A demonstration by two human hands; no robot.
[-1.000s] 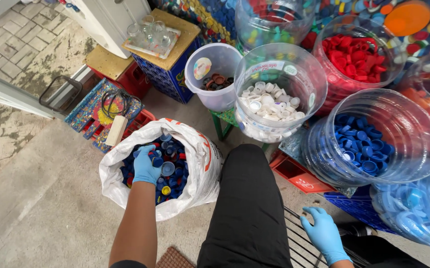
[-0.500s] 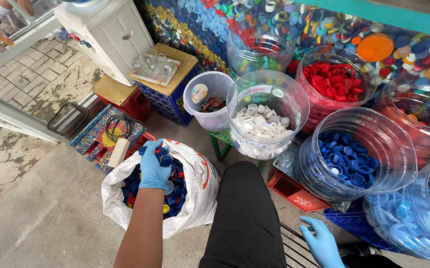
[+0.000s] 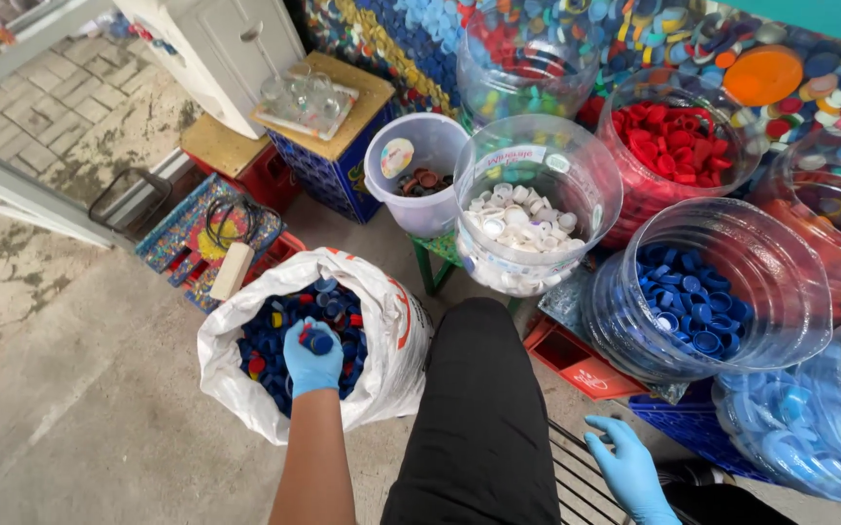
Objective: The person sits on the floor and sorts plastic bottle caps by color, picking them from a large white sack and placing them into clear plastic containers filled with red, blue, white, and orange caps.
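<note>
Caps fill the white sack (image 3: 245,389) at lower left; the left hand (image 3: 312,357), buried in it a second ago, has lifted with its grip clamped on a dark blue cap (image 3: 320,342). At lower right, the right hand (image 3: 631,472) stays open, fingers apart.

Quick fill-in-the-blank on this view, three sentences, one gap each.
1. The left hand in a blue glove holds a dark blue plastic cap over the ____ sack.
2. The clear jar behind the knee holds ____ caps.
3. The right hand holds ____.

Missing: white; white; nothing
</note>
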